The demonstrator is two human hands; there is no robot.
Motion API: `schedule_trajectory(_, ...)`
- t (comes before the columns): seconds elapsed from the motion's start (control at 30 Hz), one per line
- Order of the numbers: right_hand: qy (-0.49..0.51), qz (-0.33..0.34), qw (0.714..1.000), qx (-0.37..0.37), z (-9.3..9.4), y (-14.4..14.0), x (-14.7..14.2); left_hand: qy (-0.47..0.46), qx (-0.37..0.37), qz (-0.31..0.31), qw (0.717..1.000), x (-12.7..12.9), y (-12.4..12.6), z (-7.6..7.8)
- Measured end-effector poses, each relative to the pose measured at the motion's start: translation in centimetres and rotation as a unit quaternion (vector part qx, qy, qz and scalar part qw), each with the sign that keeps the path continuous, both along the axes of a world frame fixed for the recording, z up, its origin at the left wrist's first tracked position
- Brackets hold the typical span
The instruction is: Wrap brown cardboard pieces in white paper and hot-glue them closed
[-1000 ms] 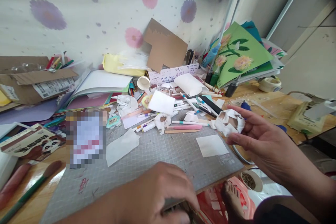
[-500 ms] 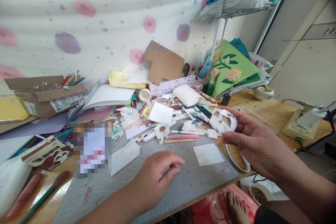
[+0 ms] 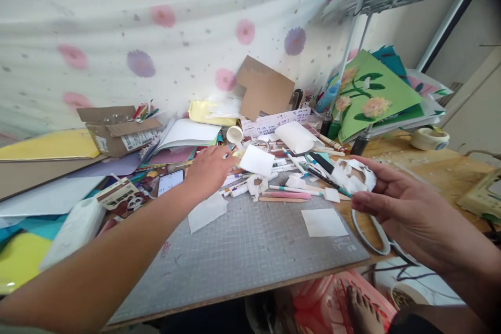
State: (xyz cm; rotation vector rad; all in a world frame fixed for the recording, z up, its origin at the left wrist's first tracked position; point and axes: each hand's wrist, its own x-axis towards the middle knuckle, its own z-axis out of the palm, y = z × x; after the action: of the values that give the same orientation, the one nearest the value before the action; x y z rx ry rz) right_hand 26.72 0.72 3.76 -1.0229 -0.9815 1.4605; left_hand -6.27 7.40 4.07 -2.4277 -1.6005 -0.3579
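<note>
My right hand (image 3: 391,198) is closed on a crumpled, torn piece of white paper (image 3: 354,175) with a hole showing brownish through it, pinched between thumb and fingers above the right end of the clutter. My left hand (image 3: 211,169) reaches palm down into the left side of the pile, its fingertips by a white square pad (image 3: 257,160). Whether these fingers grip anything is hidden. Below the pile, a torn white sheet (image 3: 207,212) and a rectangular white sheet (image 3: 324,223) lie on the grey cutting mat (image 3: 250,255). Another torn paper ring (image 3: 257,186) sits among the pens.
A phone (image 3: 170,182) and a panda-printed box (image 3: 122,197) lie left of the mat. Behind stand a cardboard box (image 3: 121,133) and a paper roll (image 3: 235,134). Grey-handled scissors (image 3: 371,237) lie at the right edge, with green floral artwork (image 3: 376,96) beyond.
My left hand has moved from above the mat forward and left into the pile. My right hand still holds the torn paper. The view has shifted left.
</note>
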Motion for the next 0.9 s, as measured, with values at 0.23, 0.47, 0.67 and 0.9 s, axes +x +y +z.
schedule_trajectory(0.23,-0.041,-0.019,0.998,-0.038,-0.6,-0.5,0.8,0.059,-0.033,-0.056,0.996,-0.3,2.0,1.0)
schedule_trajectory(0.47,-0.036,-0.016,0.997,-0.064,-1.5,-0.2,1.9,0.083,-0.016,-0.067,0.994,1.0,2.3,-1.0)
schedule_trajectory(0.67,-0.033,-0.006,0.998,-0.062,-0.9,-0.7,1.7,0.076,-0.009,-0.040,0.996,1.8,4.1,-1.6)
schedule_trajectory(0.9,0.011,0.003,0.998,-0.057,-0.5,-0.7,2.7,0.029,-0.017,0.032,0.999,2.6,6.8,0.8)
